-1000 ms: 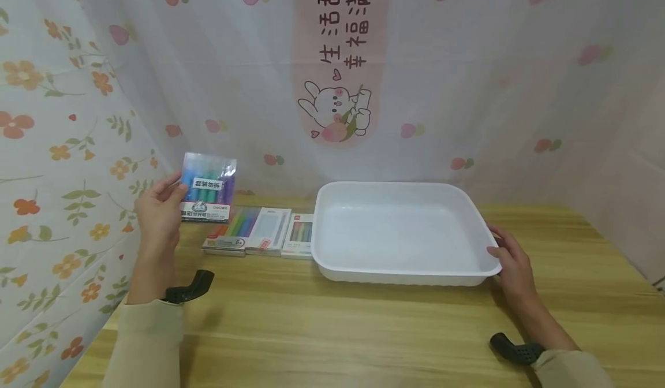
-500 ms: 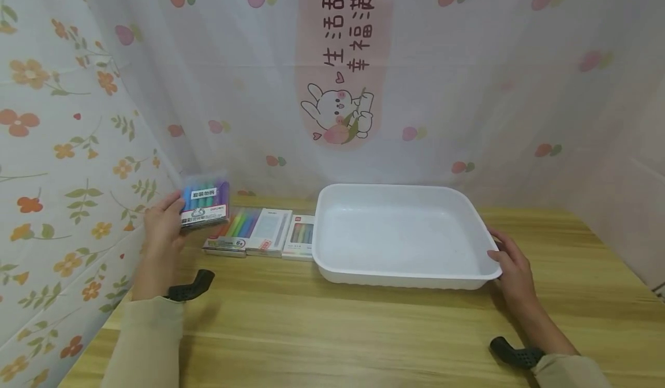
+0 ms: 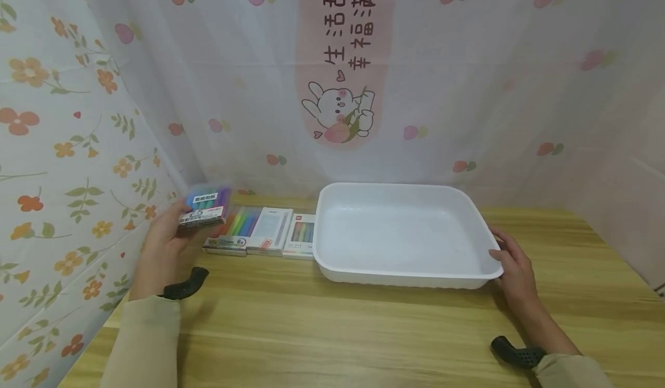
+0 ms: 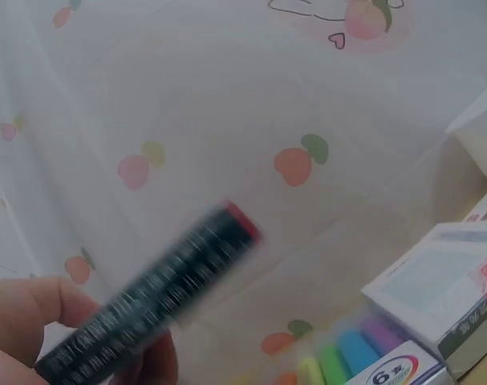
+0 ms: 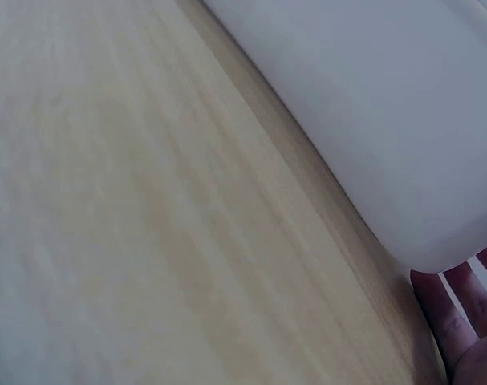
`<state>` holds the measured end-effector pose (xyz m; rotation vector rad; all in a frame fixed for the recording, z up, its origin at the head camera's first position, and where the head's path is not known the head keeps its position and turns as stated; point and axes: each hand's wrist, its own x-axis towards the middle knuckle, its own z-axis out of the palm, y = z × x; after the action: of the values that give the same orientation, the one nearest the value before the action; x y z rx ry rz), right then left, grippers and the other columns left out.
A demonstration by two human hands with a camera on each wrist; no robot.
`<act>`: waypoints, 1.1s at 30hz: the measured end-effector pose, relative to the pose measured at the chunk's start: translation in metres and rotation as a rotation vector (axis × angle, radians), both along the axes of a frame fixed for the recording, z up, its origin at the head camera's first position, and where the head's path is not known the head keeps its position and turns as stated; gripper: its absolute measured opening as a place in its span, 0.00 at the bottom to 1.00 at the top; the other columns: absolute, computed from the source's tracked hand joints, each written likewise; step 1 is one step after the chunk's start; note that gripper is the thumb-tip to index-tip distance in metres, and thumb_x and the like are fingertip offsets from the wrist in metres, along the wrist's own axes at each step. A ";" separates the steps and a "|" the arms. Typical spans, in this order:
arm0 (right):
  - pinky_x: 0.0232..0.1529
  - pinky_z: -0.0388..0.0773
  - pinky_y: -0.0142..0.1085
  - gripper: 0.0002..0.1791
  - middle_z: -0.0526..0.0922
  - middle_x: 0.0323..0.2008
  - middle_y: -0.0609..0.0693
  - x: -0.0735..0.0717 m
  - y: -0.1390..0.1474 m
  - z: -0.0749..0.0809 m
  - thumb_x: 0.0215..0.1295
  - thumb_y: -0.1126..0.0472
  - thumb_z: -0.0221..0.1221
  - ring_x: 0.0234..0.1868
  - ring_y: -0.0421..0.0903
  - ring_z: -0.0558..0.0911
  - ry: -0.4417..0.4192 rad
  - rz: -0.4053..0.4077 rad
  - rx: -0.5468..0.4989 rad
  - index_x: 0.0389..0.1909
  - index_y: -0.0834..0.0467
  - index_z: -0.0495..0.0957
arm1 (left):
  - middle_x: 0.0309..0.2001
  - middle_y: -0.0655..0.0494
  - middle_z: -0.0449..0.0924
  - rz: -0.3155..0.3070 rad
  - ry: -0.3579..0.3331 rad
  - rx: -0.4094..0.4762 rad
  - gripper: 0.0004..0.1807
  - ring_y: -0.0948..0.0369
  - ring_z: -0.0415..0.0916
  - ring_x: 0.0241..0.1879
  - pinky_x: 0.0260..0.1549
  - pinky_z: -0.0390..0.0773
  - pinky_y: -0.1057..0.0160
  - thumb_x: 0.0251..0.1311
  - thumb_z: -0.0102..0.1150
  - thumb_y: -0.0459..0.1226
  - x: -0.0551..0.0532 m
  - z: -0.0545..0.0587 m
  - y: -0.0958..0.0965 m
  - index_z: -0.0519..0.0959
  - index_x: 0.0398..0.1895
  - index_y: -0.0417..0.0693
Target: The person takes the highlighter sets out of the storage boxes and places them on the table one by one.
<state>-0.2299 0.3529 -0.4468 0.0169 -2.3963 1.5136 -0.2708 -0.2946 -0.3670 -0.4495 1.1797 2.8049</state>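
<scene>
My left hand (image 3: 165, 232) pinches a clear pack of coloured pens (image 3: 208, 202) by its left side. Blue, green and purple barrels show inside, and the pack tilts back over the left end of a row of packages. In the left wrist view its dark printed edge (image 4: 147, 301) faces the camera, blurred, between thumb and fingers. At the right, my right hand (image 3: 515, 267) grips the rim of a white plastic tray (image 3: 405, 275), thumb on top. The right wrist view has its fingers (image 5: 452, 309) under the tray's corner.
Left of the tray lie a rainbow pack of thick pens (image 3: 236, 229), a white box with a pale window (image 3: 269, 230) and a small box of coloured sticks (image 3: 299, 235). The wooden table (image 3: 322, 330) meets a patterned curtain (image 3: 249, 111) behind.
The pen pack has come down and tipped from nearly upright to leaning back, along with my left hand. My right hand and the tray have stayed put.
</scene>
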 end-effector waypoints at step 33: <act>0.41 0.77 0.17 0.28 0.70 0.66 0.48 0.002 -0.003 0.000 0.79 0.60 0.38 0.49 0.21 0.72 -0.030 -0.036 0.026 0.77 0.53 0.60 | 0.61 0.59 0.77 0.472 -0.105 -0.994 0.24 0.69 0.73 0.61 0.56 0.75 0.78 0.68 0.58 0.30 -0.010 -0.020 -0.013 0.75 0.67 0.40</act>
<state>-0.2283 0.3495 -0.4468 -0.0434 -2.4257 1.4769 -0.2804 -0.3072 -0.3866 -1.0019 2.6671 2.1964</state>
